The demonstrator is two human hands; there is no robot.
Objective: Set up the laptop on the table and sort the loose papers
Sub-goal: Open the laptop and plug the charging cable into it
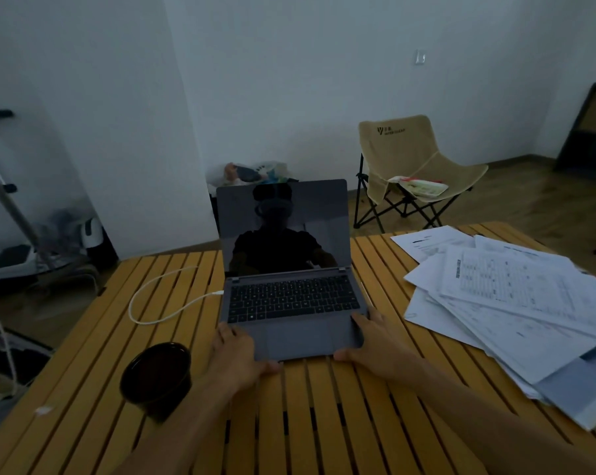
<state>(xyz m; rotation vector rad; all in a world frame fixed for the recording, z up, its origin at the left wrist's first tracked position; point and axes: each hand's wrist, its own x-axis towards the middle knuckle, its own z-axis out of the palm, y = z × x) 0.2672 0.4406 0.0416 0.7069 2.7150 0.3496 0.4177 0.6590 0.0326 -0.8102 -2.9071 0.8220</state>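
A grey laptop (291, 303) stands open on the yellow slatted table (324, 406), its screen dark. My left hand (236, 354) grips the laptop's front left corner, thumb along the front edge. My right hand (375, 344) grips the front right corner, fingers on the palm rest and thumb at the front edge. A white cable (163, 303) is plugged into the laptop's left side and loops over the table. A messy pile of loose printed papers (515, 303) covers the table's right side.
A dark cup (156, 375) stands on the table left of my left hand. A beige folding chair (413, 166) with a packet on its seat stands behind the table. Bags lie by the wall behind the laptop. Clutter sits on the floor at the left.
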